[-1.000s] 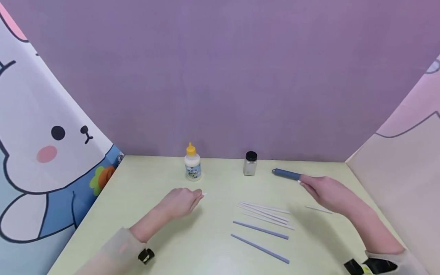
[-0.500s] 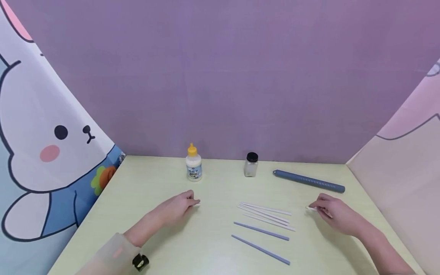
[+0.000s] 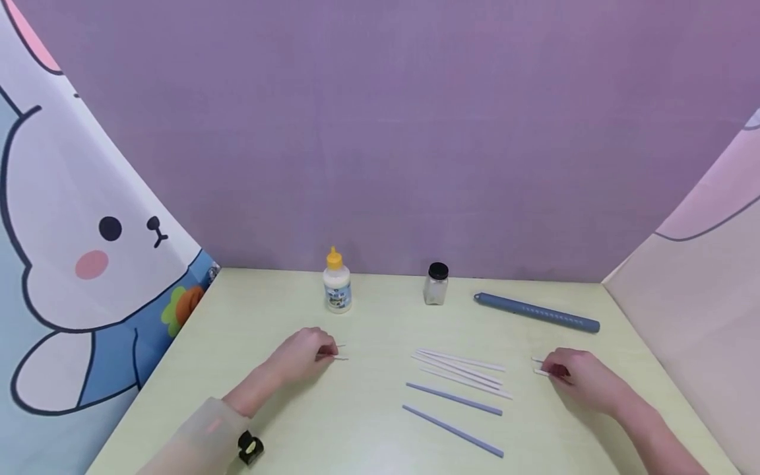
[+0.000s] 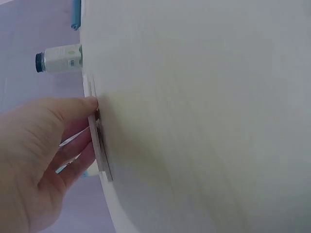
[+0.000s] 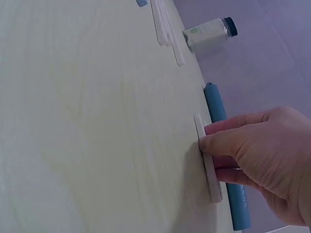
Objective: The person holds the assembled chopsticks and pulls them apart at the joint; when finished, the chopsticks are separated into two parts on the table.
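Observation:
My left hand (image 3: pixel 301 356) pinches a short white stick (image 4: pixel 96 136) between thumb and fingers, low over the table. A second white stick lies close alongside it; in the head view two thin tips stick out past my fingertips. Over on the right, my right hand (image 3: pixel 584 378) pinches another white stick (image 5: pixel 209 167), thumb on its near face and fingers behind. The end of a further white stick (image 3: pixel 536 359) shows just beyond that one. Between the hands several longer white sticks (image 3: pixel 463 377) lie loosely side by side, with two lavender-blue sticks (image 3: pixel 454 398) in front of them.
Along the back of the table (image 3: pixel 267 290) stand a white glue bottle (image 3: pixel 338 290) with a yellow nozzle and a small clear jar (image 3: pixel 436 290) with a black lid. A dark blue rod (image 3: pixel 537 312) lies behind my right hand. Printed cloth panels rise at both sides.
My right hand has let go of the dark blue rod and come down onto the white stick at the right. My left hand has lowered slightly, and two stick tips now show there.

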Motion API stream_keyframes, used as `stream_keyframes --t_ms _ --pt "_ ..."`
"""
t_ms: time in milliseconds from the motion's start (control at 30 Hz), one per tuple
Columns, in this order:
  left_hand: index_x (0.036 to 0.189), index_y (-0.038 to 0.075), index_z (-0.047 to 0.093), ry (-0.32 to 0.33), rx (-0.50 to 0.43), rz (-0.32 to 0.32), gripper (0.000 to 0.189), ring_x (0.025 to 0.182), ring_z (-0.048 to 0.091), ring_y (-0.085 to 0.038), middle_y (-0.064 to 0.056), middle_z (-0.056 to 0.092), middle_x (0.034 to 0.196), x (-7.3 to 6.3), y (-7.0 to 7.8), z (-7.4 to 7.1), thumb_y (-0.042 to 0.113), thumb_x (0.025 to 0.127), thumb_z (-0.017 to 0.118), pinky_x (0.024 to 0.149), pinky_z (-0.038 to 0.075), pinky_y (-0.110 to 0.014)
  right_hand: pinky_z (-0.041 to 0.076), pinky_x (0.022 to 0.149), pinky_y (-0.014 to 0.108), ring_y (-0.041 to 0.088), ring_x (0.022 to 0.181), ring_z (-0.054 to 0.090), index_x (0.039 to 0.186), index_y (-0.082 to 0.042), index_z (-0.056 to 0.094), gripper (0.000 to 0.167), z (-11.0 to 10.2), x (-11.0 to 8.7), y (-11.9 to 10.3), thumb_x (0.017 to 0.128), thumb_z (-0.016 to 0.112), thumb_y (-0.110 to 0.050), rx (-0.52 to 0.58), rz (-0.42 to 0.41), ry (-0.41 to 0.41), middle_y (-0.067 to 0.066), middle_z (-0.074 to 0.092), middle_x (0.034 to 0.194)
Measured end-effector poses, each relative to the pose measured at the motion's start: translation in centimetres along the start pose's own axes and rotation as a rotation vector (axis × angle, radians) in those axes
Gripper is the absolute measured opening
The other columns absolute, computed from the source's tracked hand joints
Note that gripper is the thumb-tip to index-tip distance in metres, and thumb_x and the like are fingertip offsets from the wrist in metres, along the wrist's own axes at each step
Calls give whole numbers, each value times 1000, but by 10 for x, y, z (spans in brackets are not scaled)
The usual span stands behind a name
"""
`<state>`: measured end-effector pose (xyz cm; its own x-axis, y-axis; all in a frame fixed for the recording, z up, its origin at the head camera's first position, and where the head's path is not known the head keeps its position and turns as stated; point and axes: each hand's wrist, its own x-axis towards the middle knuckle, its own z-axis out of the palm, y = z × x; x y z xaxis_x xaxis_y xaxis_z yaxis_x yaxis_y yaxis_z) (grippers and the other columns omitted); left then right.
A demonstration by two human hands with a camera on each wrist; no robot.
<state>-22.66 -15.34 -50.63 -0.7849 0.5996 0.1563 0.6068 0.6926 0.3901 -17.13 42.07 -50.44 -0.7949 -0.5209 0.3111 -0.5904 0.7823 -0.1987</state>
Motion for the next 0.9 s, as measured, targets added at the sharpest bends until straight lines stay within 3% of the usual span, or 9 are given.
stream_keyframes --t_ms 200,400,533,667,900 --pt "90 11 78 36 16 5 10 77 60 -4 4 73 84 2 -4 -3 2 89 81 71 56 -23 45 59 20 -11 73 46 88 -20 73 31 0 1 -1 78 86 6 10 12 -12 -20 58 81" --pt "91 11 78 1 35 8 6 83 67 -10 4 74 87 13 5 -9 6 90 81 79 60 -29 53 63 22 -9 76 54 91 -17 74 26 -7 15 -12 80 87 3 46 19 9 -17 63 84" --pt "96 10 78 -58 13 18 3 87 72 -14 0 77 91 36 27 -11 8 93 79 83 62 -32 53 63 23 -9 77 54 94 -14 75 25 -11 34 -23 81 85 4 45 -10 40 -17 63 85" --pt "100 10 79 -101 -8 37 4 90 73 -14 -1 79 95 66 58 -5 11 97 76 85 61 -30 54 65 23 -8 78 56 98 -12 76 22 -10 54 -38 83 81 5 73 -35 21 -16 65 86" --pt "100 15 80 -129 -20 85 7 89 70 -5 4 79 97 118 104 28 14 99 73 86 57 -19 55 68 23 -3 81 59 105 -8 76 17 3 87 -62 91 75 2 131 -52 -104 -11 68 90"
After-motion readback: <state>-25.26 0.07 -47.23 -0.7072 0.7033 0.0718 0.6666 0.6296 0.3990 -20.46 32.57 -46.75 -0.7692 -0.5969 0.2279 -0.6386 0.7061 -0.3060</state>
